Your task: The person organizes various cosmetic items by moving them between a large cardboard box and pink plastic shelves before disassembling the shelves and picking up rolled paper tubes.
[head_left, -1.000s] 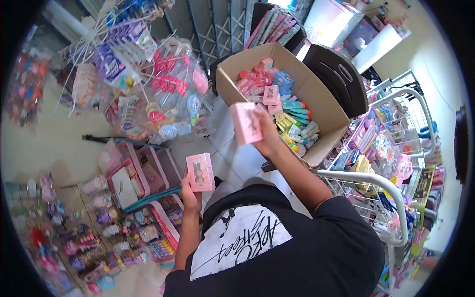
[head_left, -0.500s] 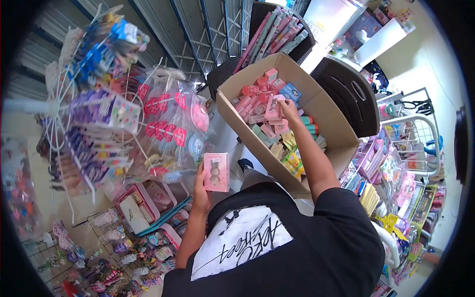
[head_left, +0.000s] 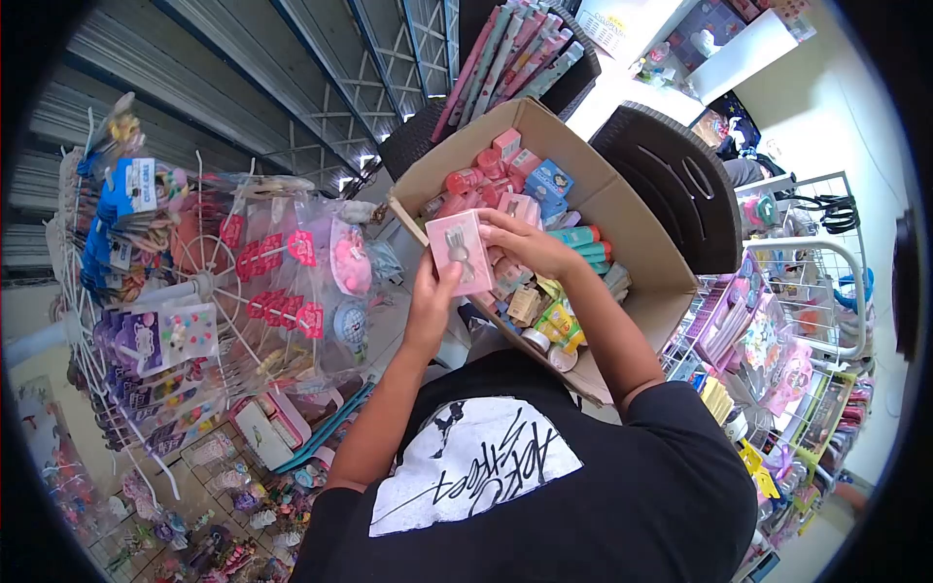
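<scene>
In front of my chest, over the near left edge of an open cardboard carton (head_left: 632, 233), a pink box (head_left: 460, 251) with a rabbit-shaped cutout is held in both hands. My left hand (head_left: 434, 303) is closed on its lower left side, thumb across the front. The fingers of my right hand (head_left: 525, 243) grip its upper right edge. Whether a second box lies behind it is hidden. Inside the carton are pink packages, a blue box (head_left: 550, 183), teal tubes with orange ends (head_left: 580, 238) and yellow tubes (head_left: 561, 324).
On my left stands a wire rack (head_left: 209, 282) hung with bagged accessories. Rolled patterned paper (head_left: 510, 58) stands behind the carton, beside a dark woven chair (head_left: 671, 185). White wire shelving (head_left: 816, 282) with goods is at right. Hair accessories (head_left: 233, 534) hang at lower left.
My left hand has risen rightward to the carton's edge. My right hand has drawn back from among the packages, and both now meet at one pink box. The wire rack has turned.
</scene>
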A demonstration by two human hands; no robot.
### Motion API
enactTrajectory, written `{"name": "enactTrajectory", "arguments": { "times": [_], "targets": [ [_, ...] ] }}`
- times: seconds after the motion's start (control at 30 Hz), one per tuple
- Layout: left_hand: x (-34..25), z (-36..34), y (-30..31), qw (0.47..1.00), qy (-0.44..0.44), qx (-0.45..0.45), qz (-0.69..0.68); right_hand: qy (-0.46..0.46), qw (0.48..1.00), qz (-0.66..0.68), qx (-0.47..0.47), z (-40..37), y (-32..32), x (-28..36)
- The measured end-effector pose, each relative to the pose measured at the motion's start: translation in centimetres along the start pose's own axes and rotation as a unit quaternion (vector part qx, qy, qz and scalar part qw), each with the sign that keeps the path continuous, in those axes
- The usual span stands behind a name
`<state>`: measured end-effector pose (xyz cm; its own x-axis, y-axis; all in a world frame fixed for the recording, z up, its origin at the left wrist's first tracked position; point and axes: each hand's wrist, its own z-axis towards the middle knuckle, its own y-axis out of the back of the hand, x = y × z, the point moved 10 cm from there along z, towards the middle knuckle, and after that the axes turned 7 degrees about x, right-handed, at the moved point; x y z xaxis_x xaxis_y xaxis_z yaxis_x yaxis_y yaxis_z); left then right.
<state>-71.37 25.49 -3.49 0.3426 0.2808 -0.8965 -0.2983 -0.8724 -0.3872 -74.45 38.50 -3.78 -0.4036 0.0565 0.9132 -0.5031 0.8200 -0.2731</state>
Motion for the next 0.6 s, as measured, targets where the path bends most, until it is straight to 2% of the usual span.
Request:
{"name": "enactTrajectory", "arguments": {
  "times": [0.03,0.1,0.23,0.3,0.33,0.37,0.43,0.47,0.5,0.57,0.6],
  "targets": [
    [1.5,0.4,0.6,1.000,0.001,0.001,0.000,-0.023,0.999,0.047,0.000,0.3,0.3,-1.4],
    [0.9,1.2,0.8,0.982,-0.054,0.003,0.182,-0.020,0.999,0.004,-0.025,-0.1,1.8,-1.7],
    [0.3,1.3,0.2,0.979,0.007,0.013,0.203,-0.019,0.998,0.059,-0.009,-0.7,1.5,-2.9],
    [-0.7,1.9,-0.1,0.963,-0.019,-0.003,0.270,0.125,0.990,-0.056,-0.041,-0.6,1.7,-0.6],
    [-1.4,1.7,0.2,0.917,-0.080,-0.045,0.389,0.102,0.993,-0.022,-0.054,-0.2,2.7,-1.4],
    [-1.1,1.3,0.4,0.916,-0.079,-0.047,0.390,0.101,0.993,-0.022,-0.051,-0.2,3.4,-1.3],
    [-2.9,-0.2,-2.2,0.768,-0.163,-0.006,0.619,0.017,0.978,-0.030,-0.206,-0.8,8.0,-2.6],
    [-1.2,-0.3,-1.9,0.755,-0.112,0.038,0.645,0.008,0.960,-0.083,-0.266,-0.7,10.4,-3.7],
    [-0.7,-0.8,-1.5,0.755,-0.109,0.035,0.645,0.007,0.961,-0.082,-0.262,0.1,11.4,-4.7],
    [0.9,-1.3,-1.1,0.723,-0.067,0.065,0.684,-0.013,0.940,-0.106,-0.323,0.5,13.7,-5.9],
    [0.8,-1.3,-0.9,0.723,-0.067,0.062,0.685,0.019,0.937,-0.115,-0.330,1.0,13.6,-5.6]
  ]
}}
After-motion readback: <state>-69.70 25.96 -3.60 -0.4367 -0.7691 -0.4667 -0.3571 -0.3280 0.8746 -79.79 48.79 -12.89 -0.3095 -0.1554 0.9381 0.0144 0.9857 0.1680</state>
